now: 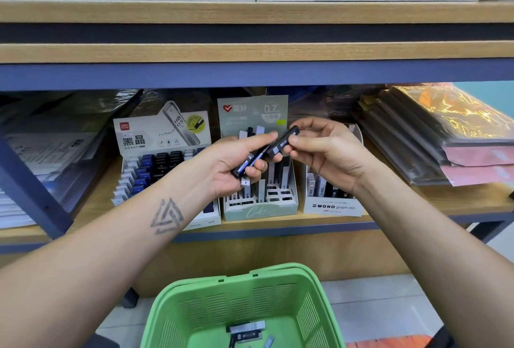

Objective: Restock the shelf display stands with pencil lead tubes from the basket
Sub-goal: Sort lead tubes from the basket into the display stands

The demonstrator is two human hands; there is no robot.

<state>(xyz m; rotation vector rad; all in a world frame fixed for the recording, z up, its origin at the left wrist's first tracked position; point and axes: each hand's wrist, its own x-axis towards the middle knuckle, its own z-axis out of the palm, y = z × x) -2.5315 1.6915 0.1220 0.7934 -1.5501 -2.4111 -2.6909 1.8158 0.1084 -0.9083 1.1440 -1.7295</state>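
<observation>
You hold lead tubes in both hands.
Your left hand (pixel 236 162) grips a few tubes (pixel 251 159); your right hand (pixel 319 150) pinches one black tube (pixel 285 140). The green basket (pixel 244 303) sits far below your fingers.

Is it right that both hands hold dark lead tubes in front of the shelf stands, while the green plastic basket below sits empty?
Not quite: the head view shows the green plastic basket has several tubes lying in it. The left hand and right hand do hold dark lead tubes before the stands.
</observation>
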